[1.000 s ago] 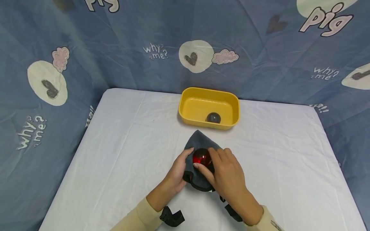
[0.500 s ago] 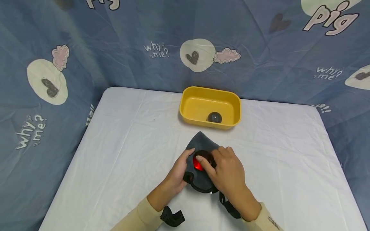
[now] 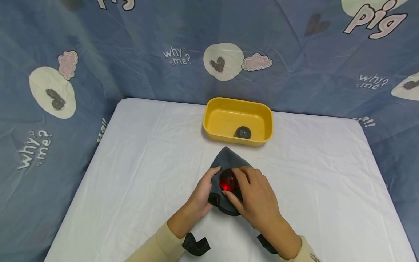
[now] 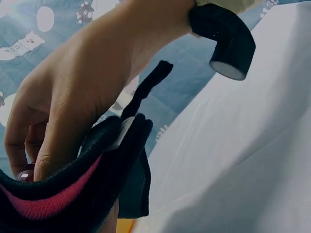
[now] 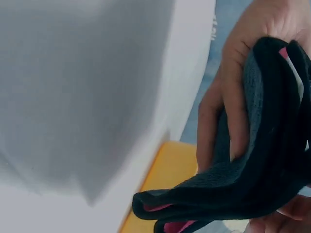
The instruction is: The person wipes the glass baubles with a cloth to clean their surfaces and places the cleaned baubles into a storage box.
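Observation:
A see-through red ball [image 3: 229, 180] sits on a folded dark grey-blue cloth [image 3: 226, 157] with black edging. My right hand [image 3: 260, 196] pinches the ball from its right side, thumb at the lower edge and forefinger at the upper edge. On the cloth's left side, my left hand [image 3: 199, 194] grips it, thumb on top and the other fingers beneath. Those fingers show against the cloth [image 5: 223, 179] in the right wrist view. In the left wrist view the right hand [image 4: 73, 102] reaches over the cloth [image 4: 73, 194], whose pink inner side shows; only a bit of the ball [image 4: 25, 175] appears.
Behind the cloth stands a yellow tray [image 3: 212, 135] with a dark grey ball [image 3: 243, 132] in it. White cloth covers the table [image 3: 147, 163]. A printed blue curtain [image 3: 147, 80] hangs along the back and sides. Black wrist mounts [image 3: 196, 245] sit by the sleeves.
The right thumb has slid off the ball's top to its lower edge, and the forefinger now curls over its upper right. The cloth has shifted slightly; the left hand keeps its grip.

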{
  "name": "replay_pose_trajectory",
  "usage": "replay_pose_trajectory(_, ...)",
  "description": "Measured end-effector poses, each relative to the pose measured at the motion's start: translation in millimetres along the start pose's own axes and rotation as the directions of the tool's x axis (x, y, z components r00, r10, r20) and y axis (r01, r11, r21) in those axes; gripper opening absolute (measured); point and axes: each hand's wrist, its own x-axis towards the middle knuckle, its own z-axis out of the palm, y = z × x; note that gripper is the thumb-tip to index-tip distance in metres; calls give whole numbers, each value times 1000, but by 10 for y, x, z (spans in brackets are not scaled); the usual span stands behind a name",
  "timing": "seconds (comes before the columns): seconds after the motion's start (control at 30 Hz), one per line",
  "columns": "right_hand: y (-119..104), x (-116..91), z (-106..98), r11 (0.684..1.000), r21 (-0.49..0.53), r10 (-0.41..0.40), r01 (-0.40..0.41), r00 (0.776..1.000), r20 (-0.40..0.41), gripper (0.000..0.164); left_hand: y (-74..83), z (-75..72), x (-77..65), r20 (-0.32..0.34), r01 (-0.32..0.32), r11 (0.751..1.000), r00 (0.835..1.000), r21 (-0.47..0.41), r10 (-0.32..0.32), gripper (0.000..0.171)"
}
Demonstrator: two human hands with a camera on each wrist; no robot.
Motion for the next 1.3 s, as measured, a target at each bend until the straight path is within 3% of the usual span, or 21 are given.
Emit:
replay_pose_trajectory(0.23, 17, 17, 38, 999, 46, -1, 4, 999, -54, 63, -14, 9, -20, -35, -3, 1000, 999, 11, 4, 61)
replay_pose_trajectory(0.63, -4, 40, 107, 985, 89, 152, -145, 986, -73, 63, -15, 22, -34, -40, -9, 1000, 999, 4, 9, 62)
replay_pose_trajectory(0.83, 9, 69, 121, 970, 125, 216, -210, 976, -32, 54, -7, 21, -50, -32, -2, 1000, 999, 9, 3, 61)
replay_pose_trajectory(1.0, 15, 80, 80, 963, 98, 249, -251, 968, 35, 52, -5, 12, -47, -34, -4, 1000, 999, -9, 3, 62)
replay_pose_trajectory(1.1, 24, 49, 21, 972, 85, 216, -220, 975, 49, 58, 1, 15, -38, -35, -13, 1000, 999, -25, 12, 63)
replay_pose_trajectory(1.3, 27, -4, -55, 996, 75, 34, -39, 997, 77, 71, 14, 5, -17, -29, -27, 999, 999, -20, 26, 57)
